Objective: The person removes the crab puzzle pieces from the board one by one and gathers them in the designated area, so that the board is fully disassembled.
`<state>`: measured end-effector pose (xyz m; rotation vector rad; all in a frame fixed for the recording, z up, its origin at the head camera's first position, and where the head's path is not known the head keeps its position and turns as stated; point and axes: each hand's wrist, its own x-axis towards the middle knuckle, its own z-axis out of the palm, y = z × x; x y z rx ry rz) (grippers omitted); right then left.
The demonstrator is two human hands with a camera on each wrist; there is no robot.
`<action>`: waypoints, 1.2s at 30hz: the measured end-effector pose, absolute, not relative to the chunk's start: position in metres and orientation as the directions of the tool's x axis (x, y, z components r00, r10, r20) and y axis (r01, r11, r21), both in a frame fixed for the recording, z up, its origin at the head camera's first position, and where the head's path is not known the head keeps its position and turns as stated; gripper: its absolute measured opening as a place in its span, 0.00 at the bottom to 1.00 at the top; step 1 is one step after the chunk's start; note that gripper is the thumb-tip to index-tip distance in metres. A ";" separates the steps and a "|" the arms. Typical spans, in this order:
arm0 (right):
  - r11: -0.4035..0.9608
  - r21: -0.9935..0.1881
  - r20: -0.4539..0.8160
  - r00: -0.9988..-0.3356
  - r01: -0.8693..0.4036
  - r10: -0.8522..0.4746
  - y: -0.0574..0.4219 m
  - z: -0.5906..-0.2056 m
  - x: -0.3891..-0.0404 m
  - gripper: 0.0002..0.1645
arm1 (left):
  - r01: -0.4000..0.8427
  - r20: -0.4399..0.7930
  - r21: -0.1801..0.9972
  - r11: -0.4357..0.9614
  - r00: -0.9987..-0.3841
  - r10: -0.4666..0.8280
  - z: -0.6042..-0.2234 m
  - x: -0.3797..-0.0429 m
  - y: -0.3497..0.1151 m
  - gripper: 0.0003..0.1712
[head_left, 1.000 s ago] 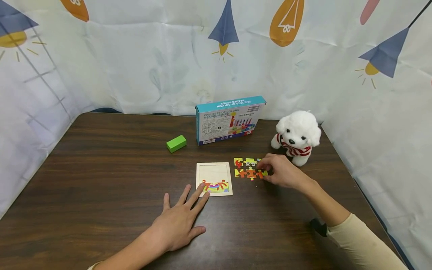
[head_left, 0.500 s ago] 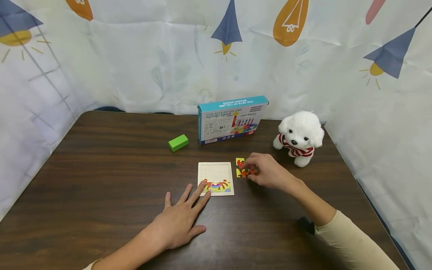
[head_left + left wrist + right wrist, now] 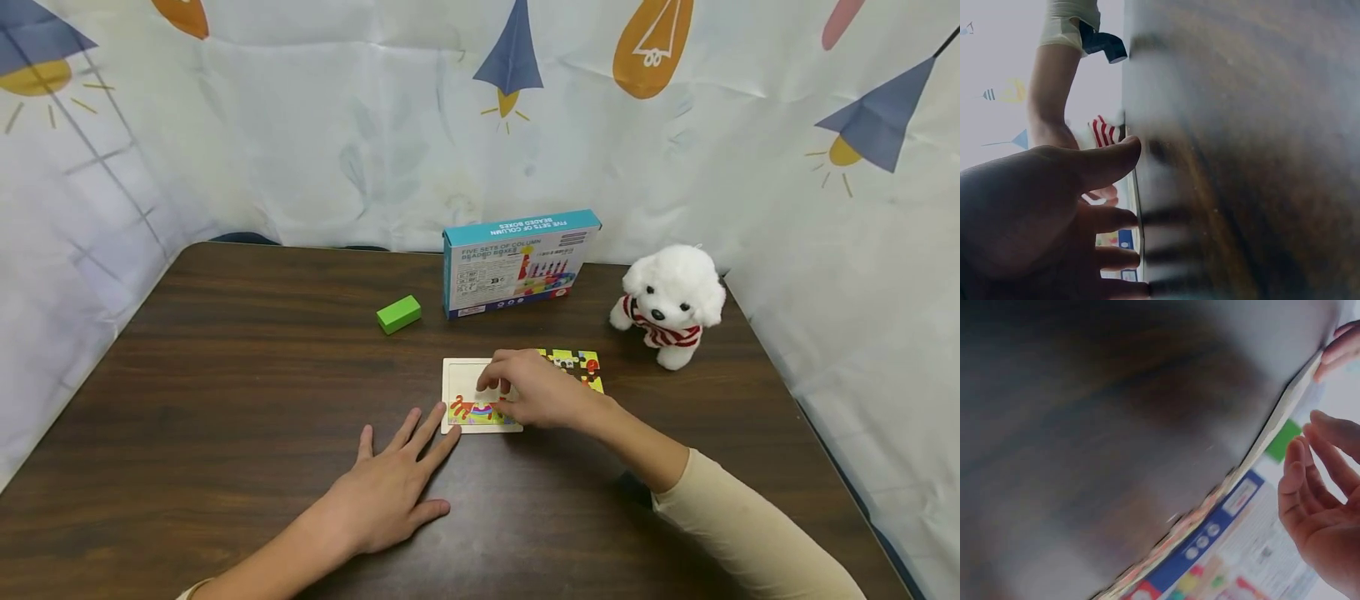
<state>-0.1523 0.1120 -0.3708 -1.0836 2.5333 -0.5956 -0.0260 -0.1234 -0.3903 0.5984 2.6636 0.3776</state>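
Apparently steadying the puzzle tray (image 3: 463,379) on the worktop (image 3: 225,400), the left hand (image 3: 392,496) is resting, grip released, at its edge; the right hand (image 3: 540,390) is hovering above, its grip's contents impossible to tell.

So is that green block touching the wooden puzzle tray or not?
Apart. The head view shows it: the green block lies beyond the far left corner of the wooden puzzle tray, with brown tabletop visible between them.

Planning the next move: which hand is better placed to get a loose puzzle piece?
Right hand, likely: it's close to the loose pieces; the left hand lies farther off, left of the board.
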 end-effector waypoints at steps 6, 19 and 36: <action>0.601 -0.464 -0.151 -0.610 -0.651 -0.778 0.090 -0.371 -0.151 0.17 | 0.361 -0.304 0.337 0.869 -0.832 0.464 -0.391 -0.026 -0.124 0.48; 0.619 -0.394 -0.185 -0.601 -0.679 -0.778 0.077 -0.374 -0.149 0.21 | 0.367 -0.302 0.312 0.877 -0.836 0.457 -0.394 -0.025 -0.127 0.51; 0.612 -0.394 -0.151 -0.609 -0.686 -0.779 0.076 -0.376 -0.148 0.20 | 0.369 -0.284 0.301 0.879 -0.845 0.452 -0.393 -0.023 -0.126 0.51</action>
